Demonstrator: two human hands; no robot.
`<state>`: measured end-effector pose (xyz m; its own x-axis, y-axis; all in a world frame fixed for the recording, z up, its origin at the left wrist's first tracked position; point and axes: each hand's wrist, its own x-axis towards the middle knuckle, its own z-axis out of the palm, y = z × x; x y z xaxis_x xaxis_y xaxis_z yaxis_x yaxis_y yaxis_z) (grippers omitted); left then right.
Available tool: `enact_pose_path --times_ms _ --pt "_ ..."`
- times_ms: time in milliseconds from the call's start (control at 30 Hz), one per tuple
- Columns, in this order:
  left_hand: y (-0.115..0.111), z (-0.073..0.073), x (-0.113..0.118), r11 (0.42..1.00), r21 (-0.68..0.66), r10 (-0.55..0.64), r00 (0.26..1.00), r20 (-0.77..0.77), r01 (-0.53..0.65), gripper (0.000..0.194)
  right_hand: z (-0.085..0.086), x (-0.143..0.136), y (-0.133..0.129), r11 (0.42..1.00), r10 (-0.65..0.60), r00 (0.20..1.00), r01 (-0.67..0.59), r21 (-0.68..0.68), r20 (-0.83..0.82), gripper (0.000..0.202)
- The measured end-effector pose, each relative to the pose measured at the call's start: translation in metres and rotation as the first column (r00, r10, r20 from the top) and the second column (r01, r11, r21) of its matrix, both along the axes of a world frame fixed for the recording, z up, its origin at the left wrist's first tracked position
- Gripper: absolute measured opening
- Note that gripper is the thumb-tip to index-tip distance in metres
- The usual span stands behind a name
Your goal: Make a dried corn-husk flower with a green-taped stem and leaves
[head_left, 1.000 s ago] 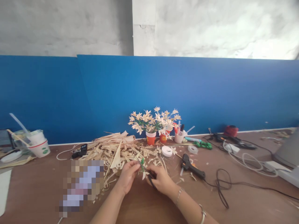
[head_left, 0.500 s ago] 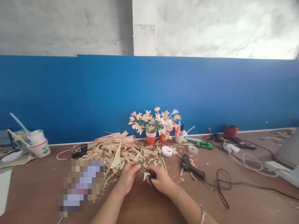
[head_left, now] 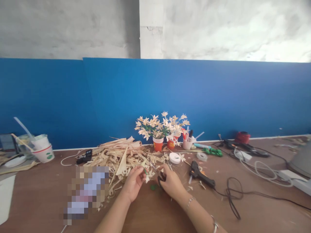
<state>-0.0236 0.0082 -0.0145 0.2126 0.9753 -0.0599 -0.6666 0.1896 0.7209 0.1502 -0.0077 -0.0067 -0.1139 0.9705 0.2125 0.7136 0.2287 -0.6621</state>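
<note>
My left hand (head_left: 133, 183) pinches a small pale flower (head_left: 150, 176) by its short green stem, with the petals toward the right. In my right hand (head_left: 172, 183) are black-handled scissors (head_left: 160, 182), their blades angled up and left beside the flower. A green scrap (head_left: 153, 187) shows below the flower, between the hands; whether it lies on the table or is falling I cannot tell. Beyond the fingers spreads a heap of dry, straw-coloured husk strips (head_left: 121, 152).
Similar flowers (head_left: 155, 124) fill red paper cups (head_left: 157, 145) by the blue partition (head_left: 170, 87). A black glue gun (head_left: 201, 174) with its cable lies right of my hands, near white tape rolls (head_left: 174, 158). A blurred-out object (head_left: 85, 194) is at left; cords run along the right side.
The scissors have drawn back to the right from the green stem, which looks shorter. A loose green scrap now appears below the flower. The whole view has shifted slightly.
</note>
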Motion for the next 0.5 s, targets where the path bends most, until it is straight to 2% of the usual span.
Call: enact_pose_path --times_ms 100,200,367,500 --pt "-0.0023 0.0046 0.0003 0.999 -0.031 -0.013 1.0 0.019 0.014 0.016 0.0017 0.0023 -0.0005 0.996 -0.077 0.968 0.087 -0.032 0.238 0.027" --pt "-0.0049 0.0076 0.0016 0.998 -0.064 -0.01 1.0 0.014 0.011 0.022 0.0015 0.0012 -0.0022 0.992 -0.099 0.917 0.121 -0.034 0.387 0.027" --pt "-0.0056 0.0052 0.0022 0.996 -0.071 -0.053 0.998 0.032 0.056 0.021 -0.0003 -0.0021 -0.0045 0.994 -0.101 0.892 0.11 0.004 0.44 0.037" --pt "-0.0042 0.0009 0.0026 0.994 -0.043 -0.097 0.995 0.036 0.098 0.014 -0.0033 -0.0027 -0.0039 0.997 -0.079 0.92 0.069 0.041 0.385 0.042"
